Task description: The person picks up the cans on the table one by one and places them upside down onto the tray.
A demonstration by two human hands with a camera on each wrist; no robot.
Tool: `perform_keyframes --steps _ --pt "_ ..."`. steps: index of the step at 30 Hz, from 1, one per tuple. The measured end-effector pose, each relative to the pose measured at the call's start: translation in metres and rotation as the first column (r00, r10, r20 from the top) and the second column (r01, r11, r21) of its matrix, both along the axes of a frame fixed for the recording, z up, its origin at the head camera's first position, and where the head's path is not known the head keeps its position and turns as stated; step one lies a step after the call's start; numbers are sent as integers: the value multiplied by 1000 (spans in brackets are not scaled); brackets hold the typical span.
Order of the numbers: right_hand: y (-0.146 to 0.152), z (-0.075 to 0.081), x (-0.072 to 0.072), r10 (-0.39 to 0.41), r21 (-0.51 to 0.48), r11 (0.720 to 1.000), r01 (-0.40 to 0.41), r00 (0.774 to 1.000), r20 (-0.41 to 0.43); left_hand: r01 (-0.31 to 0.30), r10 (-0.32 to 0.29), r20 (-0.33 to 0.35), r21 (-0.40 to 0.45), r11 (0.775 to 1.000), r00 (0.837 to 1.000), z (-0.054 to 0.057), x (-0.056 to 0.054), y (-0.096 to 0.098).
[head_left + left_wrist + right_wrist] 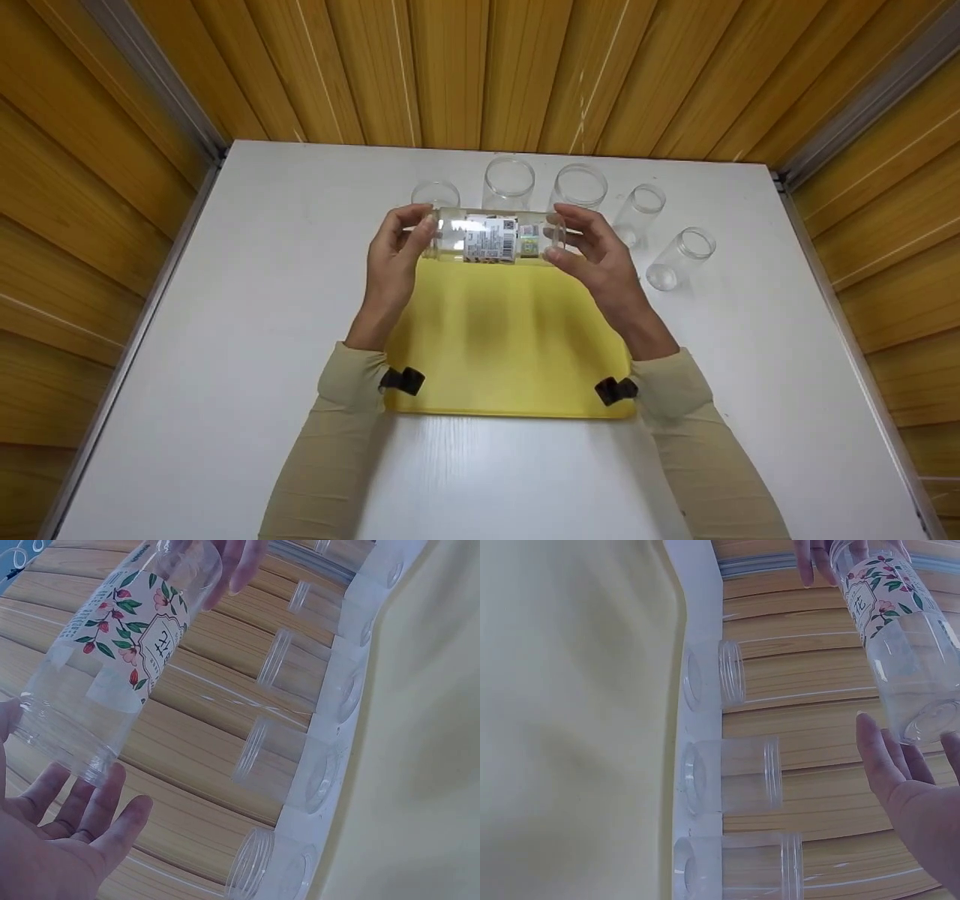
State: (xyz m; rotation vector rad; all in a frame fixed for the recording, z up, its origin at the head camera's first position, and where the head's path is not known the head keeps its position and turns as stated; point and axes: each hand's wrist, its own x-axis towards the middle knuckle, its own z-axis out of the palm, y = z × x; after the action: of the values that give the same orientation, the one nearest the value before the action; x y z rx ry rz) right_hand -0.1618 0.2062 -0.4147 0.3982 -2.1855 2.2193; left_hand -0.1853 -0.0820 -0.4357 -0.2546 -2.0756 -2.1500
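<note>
Beige sleeves [345,435] reach up from the bottom corners of the head view, each with a black strap [405,380] at the cuff. Near the frame's centre, the left hand [396,247] and right hand [604,255] hold a labelled jar [491,237] on its side between them. Both hands are part-way open, fingers and thumbs curved round its ends: the left grips the ringed neck, the right the base. Its floral label [131,637] shows in the left wrist view. Below the jar, a yellow tray [510,352] lies on the white table [195,345]. Five clear jars [681,259] stand upright, from top centre to right of centre; the leftmost is partly hidden. Wooden slats [450,75] fill the top and both sides.
</note>
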Motion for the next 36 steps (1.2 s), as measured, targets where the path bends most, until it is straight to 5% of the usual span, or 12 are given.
perform_keyframes --steps 36 --pt "4 2 0 -49 15 999 49 999 -15 34 -36 -23 -64 997 999 2 -1 -3"
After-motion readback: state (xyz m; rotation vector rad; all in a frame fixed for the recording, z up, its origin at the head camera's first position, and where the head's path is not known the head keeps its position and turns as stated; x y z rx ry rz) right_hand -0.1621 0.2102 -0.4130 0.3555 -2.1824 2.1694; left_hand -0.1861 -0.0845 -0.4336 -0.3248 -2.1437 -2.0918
